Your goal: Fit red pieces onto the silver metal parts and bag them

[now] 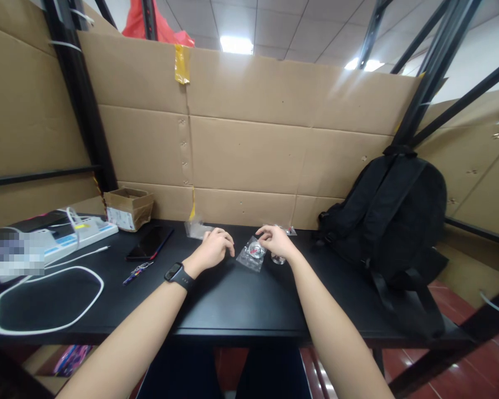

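A small clear plastic bag (251, 254) with a round silvery item and a bit of red in it lies on the black table (241, 307) between my hands. My right hand (275, 241) is at the bag's upper right edge, fingers bent downward; whether they pinch it is too small to tell. Under that hand sits a round clear object (278, 259), partly covered. To the left, my left hand (216, 247) hovers with fingers loosely curved and apart, holding nothing. Behind it lies a clear plastic bag (196, 228). A dark watch (178, 274) is on my left wrist.
At the left are a phone (149, 243), a keychain (137, 272), a small cardboard box (130, 208), a power strip (87, 238) and a looped white cable (45, 331). A black backpack (399, 216) stands at the right. Cardboard panels (249, 144) rise behind the table.
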The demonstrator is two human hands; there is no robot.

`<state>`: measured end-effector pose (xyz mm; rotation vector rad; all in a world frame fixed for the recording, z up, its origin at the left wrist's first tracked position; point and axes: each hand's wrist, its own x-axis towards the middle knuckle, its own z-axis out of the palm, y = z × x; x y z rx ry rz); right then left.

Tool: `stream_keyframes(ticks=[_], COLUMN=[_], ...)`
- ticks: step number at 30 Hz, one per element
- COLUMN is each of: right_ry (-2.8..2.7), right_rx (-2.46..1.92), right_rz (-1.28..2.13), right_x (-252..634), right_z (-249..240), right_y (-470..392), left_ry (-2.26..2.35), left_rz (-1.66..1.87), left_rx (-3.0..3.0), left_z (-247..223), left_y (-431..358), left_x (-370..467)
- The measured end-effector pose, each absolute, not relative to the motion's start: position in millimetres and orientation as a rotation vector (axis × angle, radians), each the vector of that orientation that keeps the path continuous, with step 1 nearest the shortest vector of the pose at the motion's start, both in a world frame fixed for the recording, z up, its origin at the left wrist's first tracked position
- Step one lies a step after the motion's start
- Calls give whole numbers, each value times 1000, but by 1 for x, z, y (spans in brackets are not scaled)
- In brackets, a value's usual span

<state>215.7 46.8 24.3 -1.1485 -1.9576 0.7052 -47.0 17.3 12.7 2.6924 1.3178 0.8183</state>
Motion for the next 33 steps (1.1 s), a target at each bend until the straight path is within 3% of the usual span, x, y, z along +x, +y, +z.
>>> stream_keyframes(ticks=[10, 33], right_ry=[-2018, -1885], right_rx=[-1022, -950], right_rz=[230, 99], right_x=[211, 213], right_z=[37, 46], right_y=[38, 35], left_ry=[1316, 1302], left_rz=[840, 900], left_rx=[2701, 2652], left_z=[18, 16], left_y=[11, 15], left_x=[-44, -46])
